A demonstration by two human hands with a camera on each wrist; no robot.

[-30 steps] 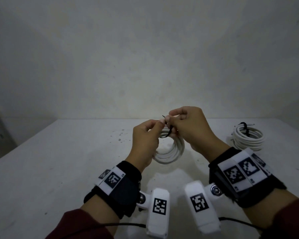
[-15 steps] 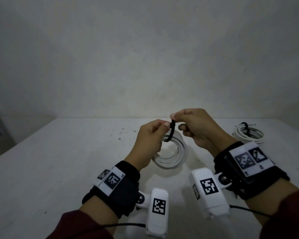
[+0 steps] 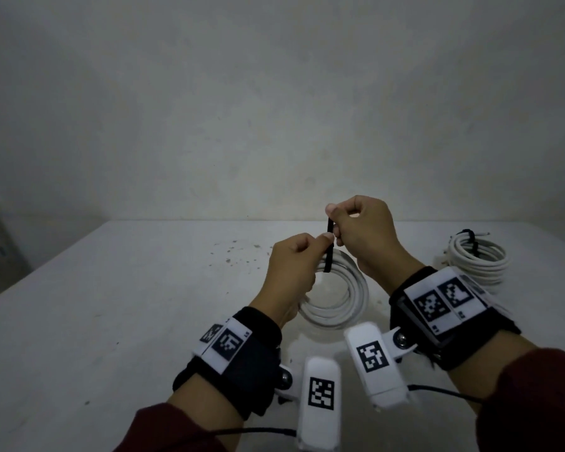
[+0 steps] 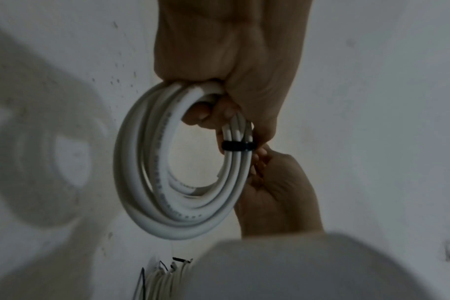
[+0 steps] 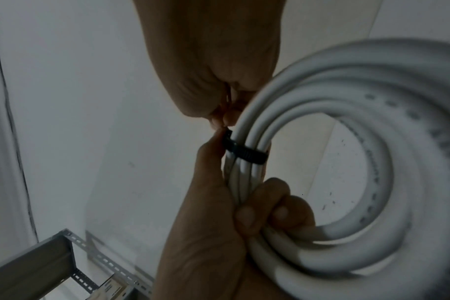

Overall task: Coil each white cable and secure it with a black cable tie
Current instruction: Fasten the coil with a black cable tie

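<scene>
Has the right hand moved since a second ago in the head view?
Yes. The right hand has risen, pulling the black cable tie tail up: it now crosses the table's far edge, whereas earlier it sat lower, level with the left hand.

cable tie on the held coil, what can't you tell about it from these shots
- Locking head of the black cable tie: hidden in all three views by the fingertips of the left hand and right hand.
- Tightness: the band crosses the white coil, but its far side faces away.
- Second coil: its tie is too small in the head view.
</scene>
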